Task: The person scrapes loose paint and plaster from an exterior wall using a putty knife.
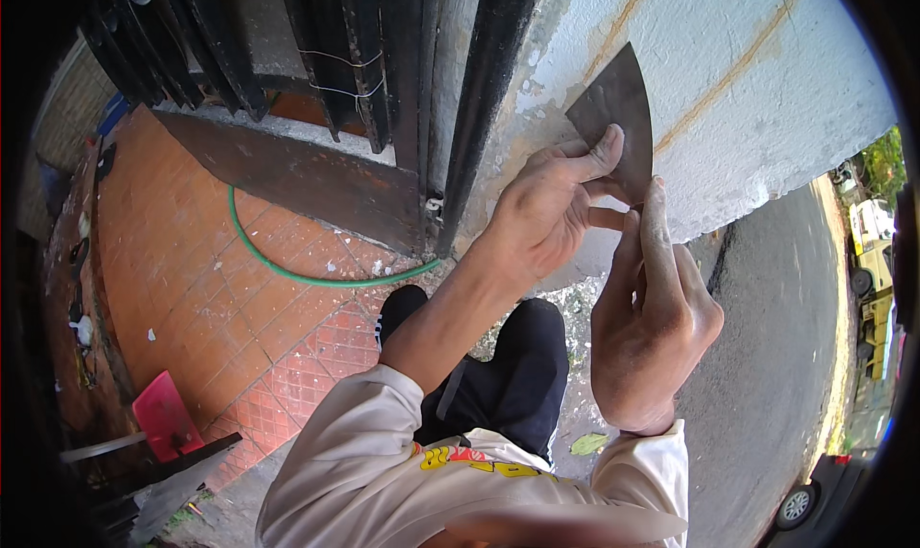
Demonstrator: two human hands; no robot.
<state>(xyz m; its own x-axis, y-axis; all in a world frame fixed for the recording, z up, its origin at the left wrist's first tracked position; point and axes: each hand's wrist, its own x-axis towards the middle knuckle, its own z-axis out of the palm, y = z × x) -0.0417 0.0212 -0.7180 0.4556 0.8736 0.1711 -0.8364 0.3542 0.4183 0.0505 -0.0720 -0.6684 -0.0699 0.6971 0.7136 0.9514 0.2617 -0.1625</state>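
A thin, dark triangular metal blade or sheet [624, 110] with a curved edge is held up in front of the white wall [762, 124]. My left hand [550, 203] grips its lower left part, the thumb lying across its face and the fingers behind. At the blade's narrow lower end, my right hand [654, 311] pinches with thumb and index finger; both look dusty. Whether a handle lies under the fingers cannot be seen. Beside the hands, the wall has peeling paint and two brownish vertical-looking streaks.
A black metal gate [287, 167] stands at the left, bound with wire. A green hose [316, 282] curves over the tiled floor [208, 296]. At lower left lies a pink dustpan-like piece [167, 415]. Beyond the wall run an asphalt road [769, 296] and parked vehicles [873, 253].
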